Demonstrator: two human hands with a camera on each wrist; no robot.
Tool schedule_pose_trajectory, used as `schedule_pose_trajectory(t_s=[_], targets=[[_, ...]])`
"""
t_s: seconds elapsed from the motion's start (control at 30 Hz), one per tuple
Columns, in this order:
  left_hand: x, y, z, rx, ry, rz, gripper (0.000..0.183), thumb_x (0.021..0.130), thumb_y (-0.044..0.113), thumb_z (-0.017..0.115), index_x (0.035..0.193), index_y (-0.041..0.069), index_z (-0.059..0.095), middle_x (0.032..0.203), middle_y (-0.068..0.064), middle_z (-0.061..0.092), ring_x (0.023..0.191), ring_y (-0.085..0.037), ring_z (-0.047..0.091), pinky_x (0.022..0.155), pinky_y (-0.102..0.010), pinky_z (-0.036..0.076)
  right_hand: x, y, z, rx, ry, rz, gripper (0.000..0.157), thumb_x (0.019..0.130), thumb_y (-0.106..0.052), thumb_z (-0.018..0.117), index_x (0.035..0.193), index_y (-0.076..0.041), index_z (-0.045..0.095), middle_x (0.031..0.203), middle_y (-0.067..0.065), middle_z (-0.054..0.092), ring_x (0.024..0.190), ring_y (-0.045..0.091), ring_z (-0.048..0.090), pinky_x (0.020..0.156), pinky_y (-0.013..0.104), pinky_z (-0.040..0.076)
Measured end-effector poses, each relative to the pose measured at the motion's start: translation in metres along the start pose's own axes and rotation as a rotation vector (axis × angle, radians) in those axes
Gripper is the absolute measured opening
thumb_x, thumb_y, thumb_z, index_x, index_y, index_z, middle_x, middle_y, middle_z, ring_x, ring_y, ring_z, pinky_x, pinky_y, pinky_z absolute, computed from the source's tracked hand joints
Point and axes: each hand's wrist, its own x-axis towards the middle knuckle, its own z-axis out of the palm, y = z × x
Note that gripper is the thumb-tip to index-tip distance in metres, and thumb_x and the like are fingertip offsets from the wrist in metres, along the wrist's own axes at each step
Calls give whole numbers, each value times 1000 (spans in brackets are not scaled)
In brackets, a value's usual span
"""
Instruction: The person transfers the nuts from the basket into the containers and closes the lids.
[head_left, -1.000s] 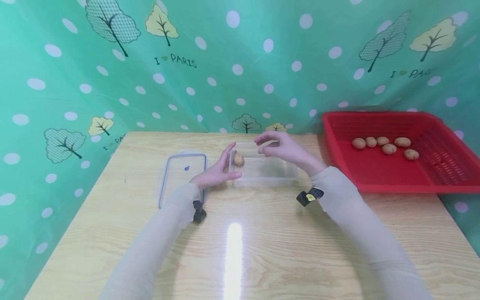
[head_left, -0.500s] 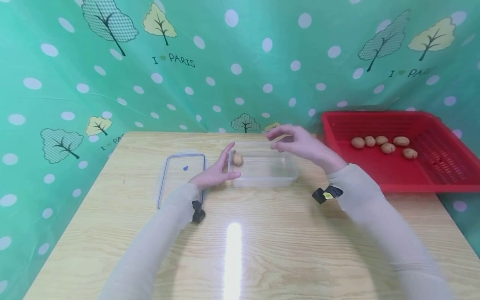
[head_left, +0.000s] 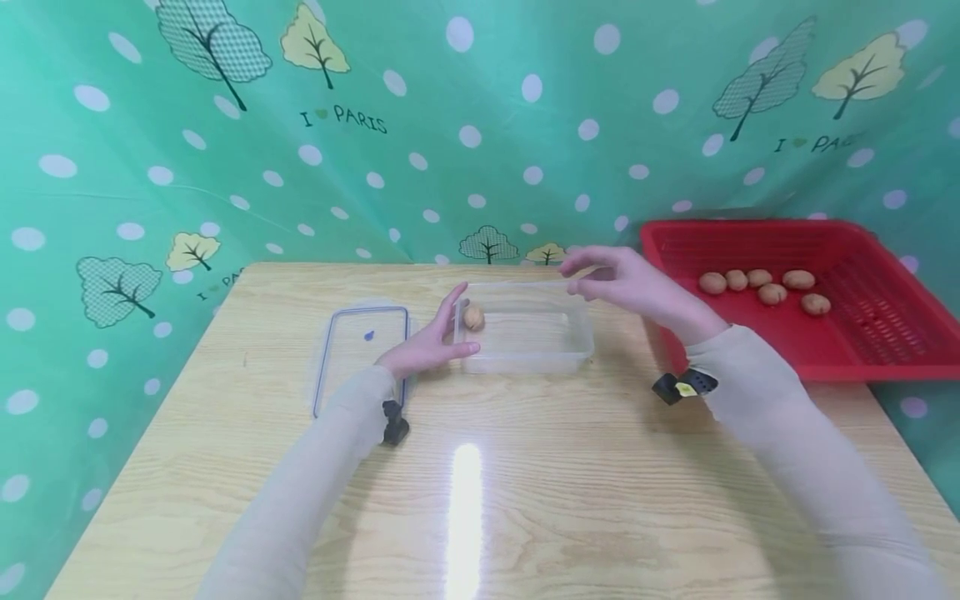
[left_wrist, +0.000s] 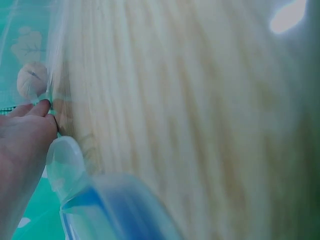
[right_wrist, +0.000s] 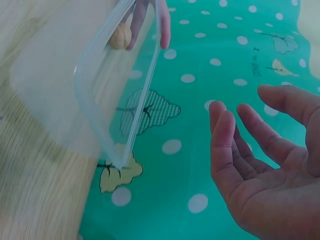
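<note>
Pale wood grain runs right across the tabletop [head_left: 570,475], and here's the clear container [head_left: 525,364] standing on it, one walnut [head_left: 473,317] inside, near its left end. The left hand [head_left: 426,346] is right there at that end: its grip is spread wide, thumb by the container's near corner, fingers by the far one, touching the plastic. Over at the container's far right corner hangs the right hand [head_left: 626,282], apart from the rim, its grip loosely parted, fingers gently bent, nothing between them. In front of the container a bright streak of light [head_left: 464,525] gleams on the wood. Left of the container a see-through lid [head_left: 362,350] with a blue edge lies flat, the left sleeve [head_left: 300,483] cutting across its near end. To the container's right, a red basket [head_left: 840,373] with slotted walls reaches past the tabletop's edge, six more walnuts [head_left: 772,294] grouped on its floor. And behind the container, up goes the green cloth [head_left: 420,196], filling the whole back: pale dots, checked trees, yellow trees, "PARIS" lettering, soft creases throughout.
</note>
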Motion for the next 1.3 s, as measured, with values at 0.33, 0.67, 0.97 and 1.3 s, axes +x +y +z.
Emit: schedule_pose_trajectory(t_s=[0.33,0.67,0.97,1.3], targets=[[-1,2,1,25,12,4,103,89,31,71,153,39,-8,160,-6,-11,144,-33,8,114,-49,16,-15,3,-21,-47,35,30,37,93,-24,65,126,-8,59,121,7,61,101,24,63,93,43,48],[0,11,-2,78,-8,-18,102,89,31,71,150,48,-8,160,-7,-10,143,-36,13,114,-48,19,-30,2,-43,-128,83,104,38,94,-28,64,128,-11,59,120,5,59,101,20,62,89,34,50],[2,13,-5,80,-38,-37,104,88,30,72,151,44,-9,160,-9,-10,142,-36,15,115,-43,20,-38,13,-58,-146,105,137,41,94,-28,65,129,-9,58,122,9,59,96,19,61,84,28,52],[1,16,-4,82,-40,-31,104,89,29,71,151,44,-10,160,-8,-12,143,-36,13,115,-42,19,-45,22,-83,-166,106,229,47,94,-33,64,134,-11,53,122,12,58,98,26,56,68,31,52]])
